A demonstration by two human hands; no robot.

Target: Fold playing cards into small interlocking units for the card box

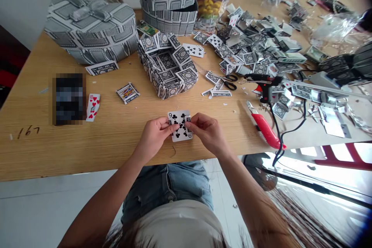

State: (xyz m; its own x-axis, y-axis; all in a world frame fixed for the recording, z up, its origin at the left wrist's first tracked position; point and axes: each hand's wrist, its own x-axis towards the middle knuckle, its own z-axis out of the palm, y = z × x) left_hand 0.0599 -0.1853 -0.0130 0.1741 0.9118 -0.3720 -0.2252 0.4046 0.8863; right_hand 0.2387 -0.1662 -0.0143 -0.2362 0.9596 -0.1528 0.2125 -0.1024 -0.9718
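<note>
A nine of clubs playing card (180, 133) is held face up near the table's front edge. My left hand (155, 133) pinches its left side, the thumb lying across the face. At the right side, my right hand (206, 130) grips the card, where a small patterned strip (188, 124) shows, like a folded edge or another card piece. Just beyond my hands stands an open basket (171, 87) woven from folded playing cards. A folded card piece (128, 93) with a face-card picture lies to the left of it.
Behind stand a larger woven card bag (99, 35) and a round card basket (171, 21). Scissors (231, 81), a glue gun (264, 83) and a red utility knife (266, 128) lie to the right. Many folded cards (258, 46) are heaped beyond. A ten of hearts (93, 107) lies left.
</note>
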